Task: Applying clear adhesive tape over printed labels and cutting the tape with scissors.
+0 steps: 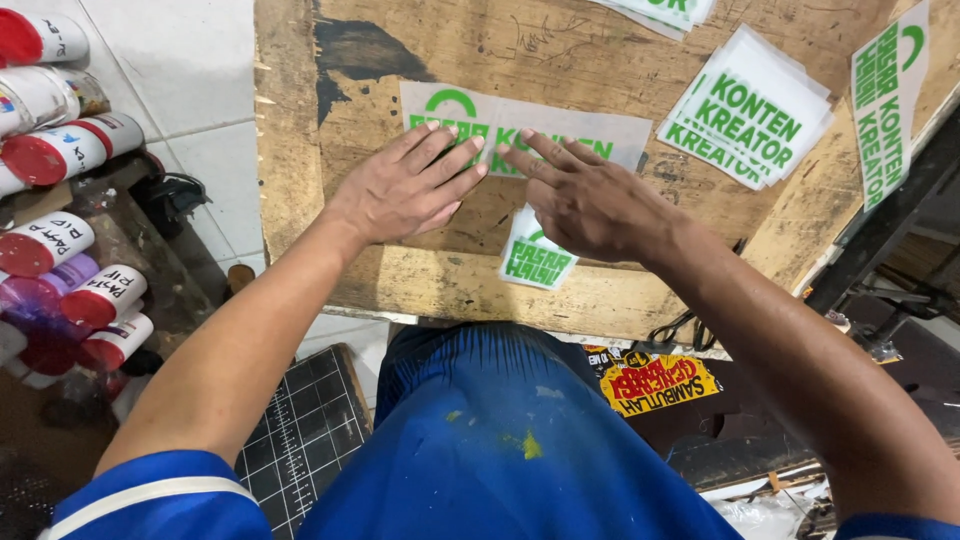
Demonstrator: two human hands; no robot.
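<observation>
Green-printed transparent film strip (560, 125) lies at upper centre of a worn wooden board (300, 150), both hands spread flat on it: left hand (405, 190), right hand (590, 205). Sticker stack (750, 110) sits upper right.

Red-capped jars (60, 150) at left — cutting mat (300, 440) below.

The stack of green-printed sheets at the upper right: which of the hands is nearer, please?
Right. The right hand lies just left of the stack; the left hand lies farther left.
</observation>
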